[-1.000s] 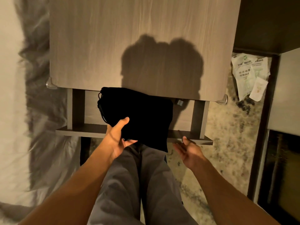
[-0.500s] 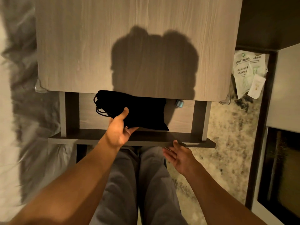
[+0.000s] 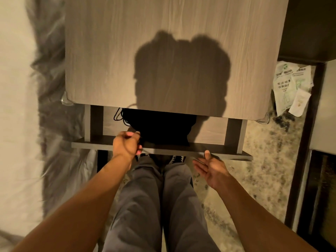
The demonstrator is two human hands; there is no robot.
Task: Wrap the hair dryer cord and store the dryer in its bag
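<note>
The black drawstring bag (image 3: 160,128) lies inside the open drawer (image 3: 234,135), its far part hidden under the wooden table top (image 3: 109,51). Its cord loops (image 3: 119,116) stick out at the bag's left end. No hair dryer shows; whatever the bag holds is hidden. My left hand (image 3: 127,144) sits at the drawer's front panel (image 3: 181,150), just left of the bag, fingers curled with the thumb inside and fingertips outside the panel. My right hand (image 3: 211,168) is open, palm up, its thumb touching the panel's front edge.
My legs in grey trousers (image 3: 160,206) stand right against the drawer. A bed with white and grey covers (image 3: 36,124) runs along the left. Paper packets (image 3: 291,88) lie on the speckled floor at right, beside dark furniture (image 3: 309,160).
The bag has gone deeper into the drawer and my left hand has come off it, drawing back to the front panel. My right hand stays at the panel's edge.
</note>
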